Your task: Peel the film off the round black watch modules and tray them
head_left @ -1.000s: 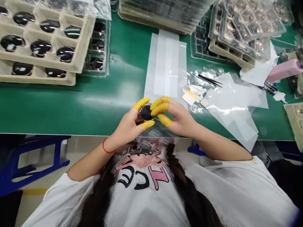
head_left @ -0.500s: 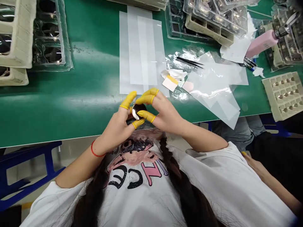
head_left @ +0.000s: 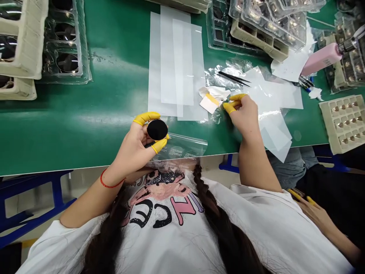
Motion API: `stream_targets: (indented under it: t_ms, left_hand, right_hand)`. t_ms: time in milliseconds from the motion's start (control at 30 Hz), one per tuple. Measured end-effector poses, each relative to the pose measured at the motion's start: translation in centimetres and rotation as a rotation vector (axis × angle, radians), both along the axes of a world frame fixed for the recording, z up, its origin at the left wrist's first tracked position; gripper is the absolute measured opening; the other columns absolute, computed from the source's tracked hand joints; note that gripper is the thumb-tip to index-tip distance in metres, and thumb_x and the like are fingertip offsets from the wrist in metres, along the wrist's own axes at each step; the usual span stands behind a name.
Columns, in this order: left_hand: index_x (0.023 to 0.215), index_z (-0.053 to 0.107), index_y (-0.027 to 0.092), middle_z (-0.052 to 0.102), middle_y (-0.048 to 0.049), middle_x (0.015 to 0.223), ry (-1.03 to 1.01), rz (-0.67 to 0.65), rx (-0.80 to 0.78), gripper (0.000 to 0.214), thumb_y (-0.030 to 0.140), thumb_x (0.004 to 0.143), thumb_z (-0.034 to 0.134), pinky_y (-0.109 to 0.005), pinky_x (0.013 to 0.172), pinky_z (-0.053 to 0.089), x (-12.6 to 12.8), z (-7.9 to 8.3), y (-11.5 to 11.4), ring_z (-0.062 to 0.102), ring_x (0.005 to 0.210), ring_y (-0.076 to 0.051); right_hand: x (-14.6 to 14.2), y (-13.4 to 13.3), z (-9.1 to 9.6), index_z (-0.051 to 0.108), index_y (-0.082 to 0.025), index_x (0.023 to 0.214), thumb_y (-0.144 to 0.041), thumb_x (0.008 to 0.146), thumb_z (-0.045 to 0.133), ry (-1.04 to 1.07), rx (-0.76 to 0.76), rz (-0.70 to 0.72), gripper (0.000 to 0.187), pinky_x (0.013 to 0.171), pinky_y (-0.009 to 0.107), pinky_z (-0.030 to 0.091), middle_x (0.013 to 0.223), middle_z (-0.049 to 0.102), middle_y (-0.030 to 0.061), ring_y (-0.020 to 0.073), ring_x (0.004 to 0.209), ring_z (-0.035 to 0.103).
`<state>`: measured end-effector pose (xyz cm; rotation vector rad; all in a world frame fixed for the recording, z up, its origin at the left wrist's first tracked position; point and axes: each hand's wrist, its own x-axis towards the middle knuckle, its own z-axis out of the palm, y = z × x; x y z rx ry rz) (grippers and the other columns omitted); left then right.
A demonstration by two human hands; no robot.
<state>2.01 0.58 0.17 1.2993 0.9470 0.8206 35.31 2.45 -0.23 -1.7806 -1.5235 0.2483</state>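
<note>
round dark lens (head_left: 157,129) gripped in the left hand (head_left: 134,146), right hand (head_left: 243,116) half-closed against crumpled clear plastic (head_left: 218,114)

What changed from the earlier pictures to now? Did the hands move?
The right hand let go of the round black disc and moved right, to the crumpled clear plastic. The left hand now holds the disc alone. The white sheets and tweezers stayed put on the green mat.

Green worktop (head_left: 114,99) gives my right hand (head_left: 243,118) a path left across mid-frame over flat white sheets (head_left: 168,64), while crumpled plastic film (head_left: 273,91) and stacked trays (head_left: 265,19) obstruct the upper right.
</note>
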Motion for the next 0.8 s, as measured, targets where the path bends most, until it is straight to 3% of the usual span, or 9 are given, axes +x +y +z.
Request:
stream_targets:
  t_ms: [133,200,367,400,500,567,633,733,800]
  left_hand:
    - [0.119,0.042,0.020,0.068,-0.0011,0.091,0.007,0.013,-0.021,0.058,0.019,0.071,0.074,-0.032,0.080,0.060,-0.2,-0.1,0.2,0.071,0.080,-0.015]
    - [0.118,0.042,0.020,0.068,-0.0003,0.089,0.011,0.024,-0.025,0.058,0.019,0.070,0.075,-0.032,0.079,0.060,-0.1,-0.2,0.2,0.071,0.079,-0.014]
    - [0.117,0.044,0.021,0.070,-0.0004,0.090,-0.017,0.053,-0.076,0.055,0.023,0.072,0.076,-0.030,0.080,0.060,-0.2,-0.4,-0.1,0.072,0.084,-0.015]
    - [0.117,0.045,0.021,0.070,-0.0006,0.090,-0.025,0.053,-0.090,0.054,0.024,0.073,0.076,-0.030,0.081,0.060,-0.2,-0.4,-0.1,0.073,0.084,-0.016]
    - [0.120,0.046,0.020,0.071,-0.0009,0.091,-0.040,0.051,-0.109,0.055,0.025,0.073,0.076,-0.031,0.082,0.060,-0.3,-0.4,-0.1,0.073,0.085,-0.016]
    - [0.121,0.048,0.020,0.071,0.0001,0.089,-0.026,0.044,-0.086,0.057,0.021,0.072,0.076,-0.028,0.078,0.059,-0.3,-0.3,0.0,0.071,0.081,-0.016]
    - [0.121,0.050,0.020,0.070,0.0012,0.086,0.006,0.038,-0.054,0.058,0.017,0.069,0.077,-0.026,0.073,0.058,-0.4,-0.3,0.1,0.070,0.078,-0.015]
    - [0.120,0.051,0.020,0.070,0.0013,0.087,0.004,0.063,-0.065,0.058,0.019,0.069,0.078,-0.027,0.073,0.058,-0.3,-0.2,0.1,0.070,0.081,-0.016]
    - [0.120,0.049,0.020,0.071,0.0007,0.088,-0.037,0.077,-0.103,0.056,0.022,0.071,0.077,-0.027,0.077,0.058,-0.2,-0.2,0.0,0.071,0.084,-0.016]
  right_hand:
    - [2.0,3.3,-2.3,0.063,-0.025,0.089,-0.043,0.076,0.074,-0.123,0.109,-0.072,0.025,0.071,0.036,0.040,0.092,0.062,0.0053,0.0147,0.070,0.045]
    - [1.6,5.1,-2.3,0.061,-0.024,0.085,-0.046,0.074,0.075,-0.156,0.059,-0.031,0.029,0.067,0.038,0.041,0.084,0.060,0.0042,0.0152,0.066,0.044]
    - [-2.6,5.6,1.9,0.059,-0.025,0.075,-0.035,0.082,0.068,-0.292,0.058,0.177,0.015,0.080,0.049,0.043,0.073,0.058,0.0052,0.0204,0.071,0.047]
    - [-4.2,4.7,3.0,0.061,-0.024,0.081,-0.030,0.085,0.063,-0.343,0.075,0.233,0.007,0.084,0.052,0.041,0.080,0.061,0.0075,0.0242,0.080,0.051]
    - [-9.9,1.3,4.9,0.062,-0.023,0.088,-0.024,0.088,0.056,-0.353,0.150,0.627,0.006,0.092,0.052,0.041,0.105,0.065,0.0094,0.0273,0.102,0.055]
    - [-13.4,-0.3,4.6,0.063,-0.025,0.090,-0.024,0.091,0.053,-0.323,0.149,0.877,0.010,0.094,0.049,0.042,0.107,0.063,0.0053,0.0246,0.106,0.054]
    - [-15.7,-0.6,3.5,0.064,-0.026,0.093,-0.025,0.093,0.048,-0.297,0.066,1.001,0.016,0.094,0.046,0.043,0.103,0.062,0.0037,0.0234,0.106,0.054]
    - [-16.5,0.4,1.8,0.065,-0.028,0.101,-0.029,0.095,0.044,-0.259,-0.074,0.933,0.021,0.094,0.048,0.042,0.100,0.060,0.0047,0.0242,0.103,0.053]
    - [-15.8,1.0,1.1,0.063,-0.030,0.104,-0.033,0.094,0.044,-0.237,-0.045,0.840,0.022,0.091,0.048,0.042,0.098,0.058,0.0052,0.0242,0.099,0.052]
